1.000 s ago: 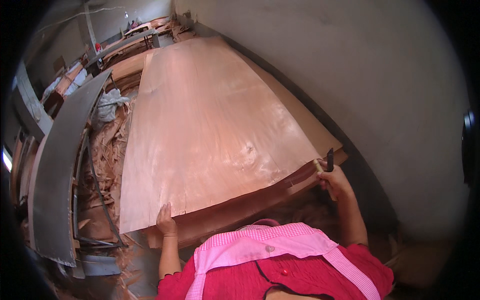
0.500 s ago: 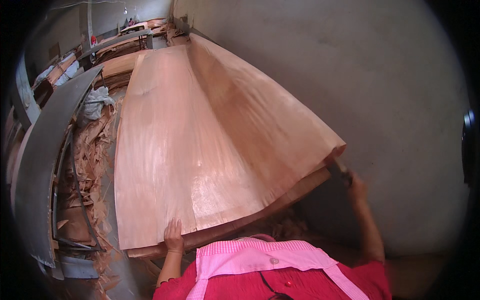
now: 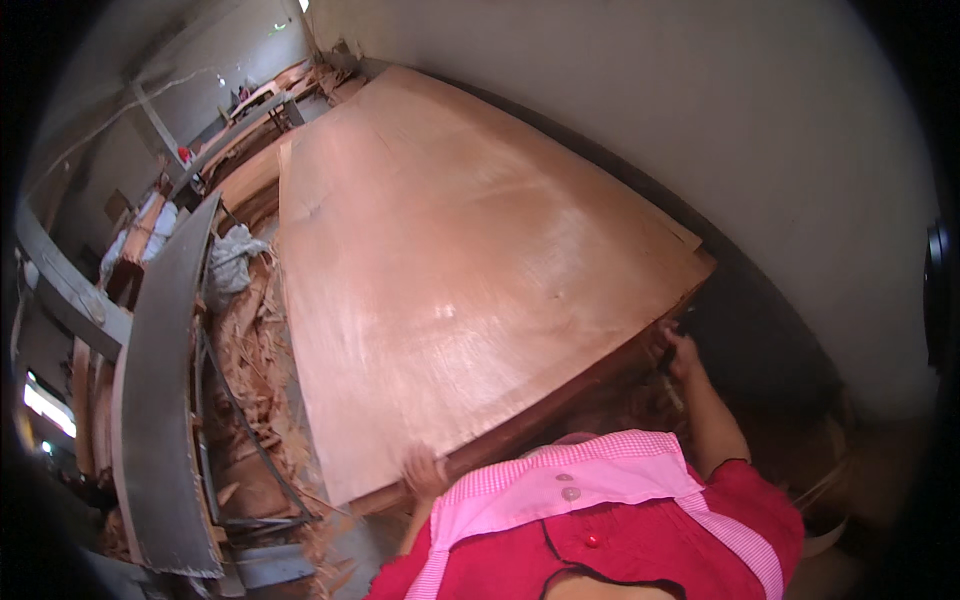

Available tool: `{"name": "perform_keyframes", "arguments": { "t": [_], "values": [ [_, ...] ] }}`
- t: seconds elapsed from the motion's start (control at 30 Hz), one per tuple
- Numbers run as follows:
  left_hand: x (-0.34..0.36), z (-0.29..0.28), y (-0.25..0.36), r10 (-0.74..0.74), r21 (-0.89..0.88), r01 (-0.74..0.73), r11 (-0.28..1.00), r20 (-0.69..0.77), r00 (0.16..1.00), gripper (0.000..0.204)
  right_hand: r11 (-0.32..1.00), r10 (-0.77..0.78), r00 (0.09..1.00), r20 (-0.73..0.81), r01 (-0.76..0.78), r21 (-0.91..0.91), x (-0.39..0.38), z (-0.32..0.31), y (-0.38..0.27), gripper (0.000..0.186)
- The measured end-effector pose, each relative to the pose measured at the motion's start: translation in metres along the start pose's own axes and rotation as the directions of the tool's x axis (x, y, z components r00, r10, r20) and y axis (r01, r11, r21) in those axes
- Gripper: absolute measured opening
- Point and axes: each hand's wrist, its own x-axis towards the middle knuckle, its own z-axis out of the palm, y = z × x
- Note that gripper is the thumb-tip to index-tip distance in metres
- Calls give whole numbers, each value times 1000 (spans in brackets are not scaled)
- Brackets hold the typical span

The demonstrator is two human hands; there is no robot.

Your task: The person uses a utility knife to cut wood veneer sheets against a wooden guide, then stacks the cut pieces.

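Your broad reddish-brown sheet point(image 3: 460, 280) lies across the top of the stack point(image 3: 540, 412), spread over most of it and looking close to flat, with a soft sheen and faint ripples on its face. Covering the stack appears largely done, as far as this view shows; what seems left is the trueness of the edges, since at the stack's right near corner another layer peeps out past the sheet's edge, and along the stack's near side the layers underneath show as a dark band. Your left hand point(image 3: 427, 474) is at the stack's near edge, towards its left corner, fingers laid over the sheet's border; whether your thumb pinches from below, you can't tell from here. Your right hand point(image 3: 682, 358) is just beside the stack's right near corner, fingers bent, but blur hides whether they grip the edge, a tool or nothing. The one thing like a container is a crumpled whitish bag point(image 3: 232, 262) left of the stack; its contents can't be made out. Loose scraps point(image 3: 250, 350) lie heaped left of the stack too, between it and a dark-topped bench point(image 3: 165, 400), while a pale wall point(image 3: 680, 110) rises along the stack's right side.
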Motion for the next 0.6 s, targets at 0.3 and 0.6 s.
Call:
{"name": "perform_keyframes", "arguments": {
  "t": [0.3, 0.6],
  "values": [
    [-13, 33, -24, -568, -601, 400, -692, 796, 212, 67, 983, -67, 966, -249, 106, 149, 57, -17, -11, 33],
    [21, 25, -56, -892, -878, 260, -402, 439, 106, 53, 608, -491, 871, 17, 357, -709, 64, 54, -48, 37]
  ]
}}
